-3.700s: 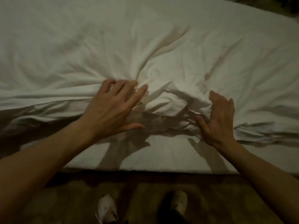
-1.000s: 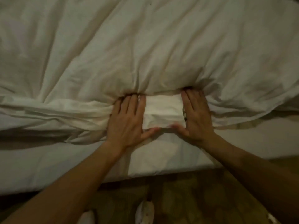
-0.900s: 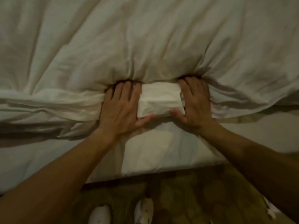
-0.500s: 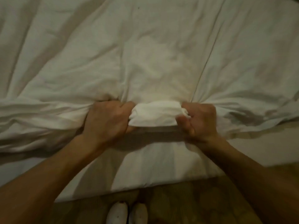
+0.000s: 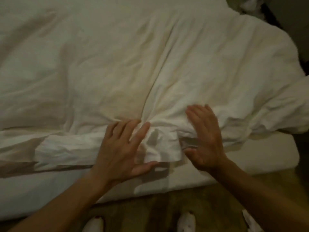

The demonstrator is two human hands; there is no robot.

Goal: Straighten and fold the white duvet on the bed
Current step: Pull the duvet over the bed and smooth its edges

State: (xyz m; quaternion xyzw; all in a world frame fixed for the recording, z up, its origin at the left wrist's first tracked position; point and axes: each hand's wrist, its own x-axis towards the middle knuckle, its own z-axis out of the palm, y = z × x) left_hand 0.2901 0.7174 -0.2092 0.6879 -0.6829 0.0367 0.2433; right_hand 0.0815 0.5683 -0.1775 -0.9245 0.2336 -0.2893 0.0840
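I see both hands, left hand [image 5: 120,148] and right hand [image 5: 204,139], flat and spread either side of the crumpled, soft white duvet [image 5: 133,64] fold at lower centre.

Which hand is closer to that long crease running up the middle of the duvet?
Left. The left hand has fingertips right at the crease's lower end; the right hand lies further off to its right.

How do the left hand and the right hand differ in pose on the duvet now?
The left hand lies flat with spread fingers on the duvet; the right hand stands more on edge, fingers closer together. The left looks sharp, the right blurred. Both are open beside the same bunched fold.
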